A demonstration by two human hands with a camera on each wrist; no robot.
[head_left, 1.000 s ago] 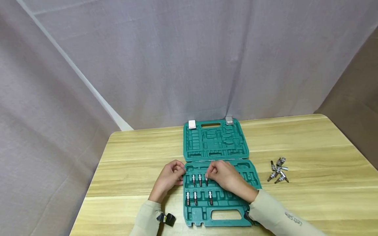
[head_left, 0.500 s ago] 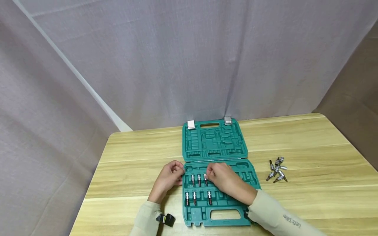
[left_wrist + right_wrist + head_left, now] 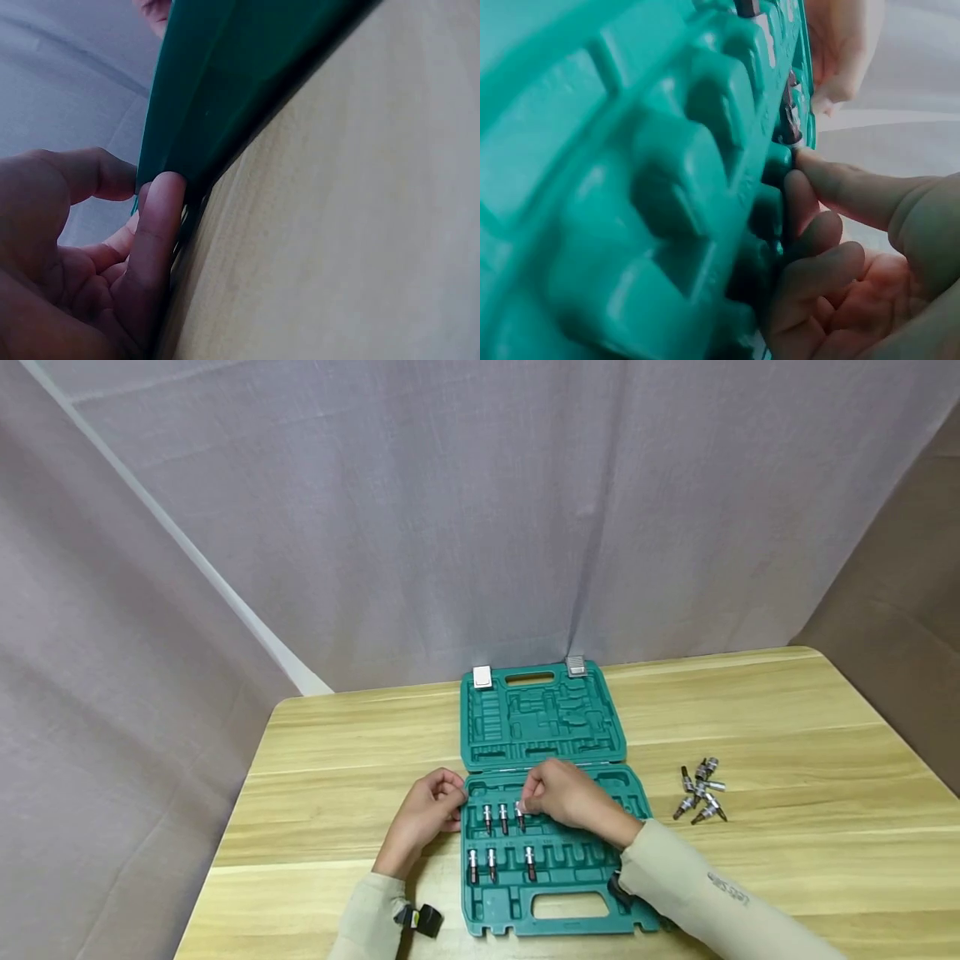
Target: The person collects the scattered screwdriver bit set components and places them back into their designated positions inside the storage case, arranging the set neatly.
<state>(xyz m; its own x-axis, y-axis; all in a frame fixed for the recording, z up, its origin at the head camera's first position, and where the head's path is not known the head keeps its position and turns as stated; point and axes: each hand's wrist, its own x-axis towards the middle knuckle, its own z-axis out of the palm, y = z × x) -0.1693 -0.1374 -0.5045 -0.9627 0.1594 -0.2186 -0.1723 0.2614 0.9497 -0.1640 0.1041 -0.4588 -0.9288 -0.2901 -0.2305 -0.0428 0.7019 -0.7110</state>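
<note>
An open green tool case [image 3: 570,924] lies on the table. My left hand [image 3: 427,810] holds the left edge of its lower half, thumb and fingers at the rim [image 3: 161,127] in the left wrist view. Over the upper row, my right hand [image 3: 566,795] pinches the head of a bit socket [image 3: 521,818] in the third slot from the left. The thumb and fingertips of the right hand [image 3: 870,247] meet at that socket's end in the right wrist view. Two bit sockets [image 3: 503,818] sit to its left, and three more [image 3: 530,863] stand in the lower row.
A loose pile of several bit sockets [image 3: 701,791] lies on the wooden table [image 3: 780,877] right of the case. The case's lid [image 3: 546,718] lies folded back toward the grey curtain [image 3: 420,527], with two metal latches [image 3: 482,677] at its far edge.
My right hand has shifted slightly up and back from the third slot, leaving more of the bit socket showing. The left hand stays at the case's edge; the whole view has shifted slightly.
</note>
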